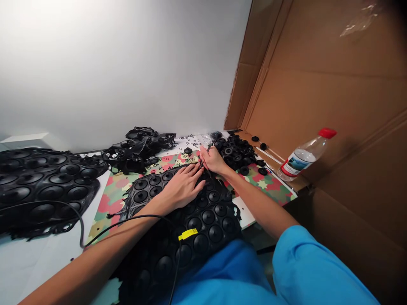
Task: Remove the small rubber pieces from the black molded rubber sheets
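A black rubber sheet (208, 217) of moulded round parts drapes from the table edge over my lap. My left hand (181, 186) lies flat on it, fingers stretched towards its far edge. Right beside those fingertips, my right hand (210, 159) is closed at the sheet's far edge. A little dark material shows at its fingers, but what they grip is too small to make out. Loose black round rubber parts (235, 149) form a pile just beyond my right hand. One single round part (188, 150) lies to its left.
Another moulded sheet (51, 192) lies at the left. Torn black rubber scrap (136, 150) is heaped by the wall, near small rings (190, 140). A camouflage-patterned mat (108, 199) covers the table. A bottle (300, 159) stands right, by cardboard (333, 89). A yellow-tagged cable (127, 219) crosses my left forearm.
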Tool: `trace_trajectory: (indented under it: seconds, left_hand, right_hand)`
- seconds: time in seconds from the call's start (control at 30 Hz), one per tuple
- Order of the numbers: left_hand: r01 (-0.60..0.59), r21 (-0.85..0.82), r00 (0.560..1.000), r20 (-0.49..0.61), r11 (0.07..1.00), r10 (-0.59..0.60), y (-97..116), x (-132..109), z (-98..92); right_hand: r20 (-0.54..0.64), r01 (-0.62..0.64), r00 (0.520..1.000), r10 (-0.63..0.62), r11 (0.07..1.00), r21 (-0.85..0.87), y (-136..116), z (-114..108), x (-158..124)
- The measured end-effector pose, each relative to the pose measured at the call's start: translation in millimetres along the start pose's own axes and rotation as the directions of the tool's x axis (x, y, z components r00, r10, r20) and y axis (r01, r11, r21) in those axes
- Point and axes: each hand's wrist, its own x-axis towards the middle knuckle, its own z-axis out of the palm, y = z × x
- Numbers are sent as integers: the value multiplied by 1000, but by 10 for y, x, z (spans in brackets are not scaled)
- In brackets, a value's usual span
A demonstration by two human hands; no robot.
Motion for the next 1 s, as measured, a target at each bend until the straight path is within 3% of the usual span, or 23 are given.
trace_trajectory:
  seconds: [0.53, 0.8, 1.0]
  left_hand:
    - [-77, 42, 997, -9, 996, 78, -24, 23, 57]
    - [-105, -12, 992, -78, 994, 104, -46, 19, 110]
    - [-121, 42, 986, -109, 992, 125, -32, 2, 120]
  right_hand:
    - [205, -10, 979, 6, 1000, 19, -64, -54, 45]
    - [297, 19, 954, -48, 995, 99, 28, -88, 41]
    - [323, 22, 943, -73, 987, 157, 110, -83, 59]
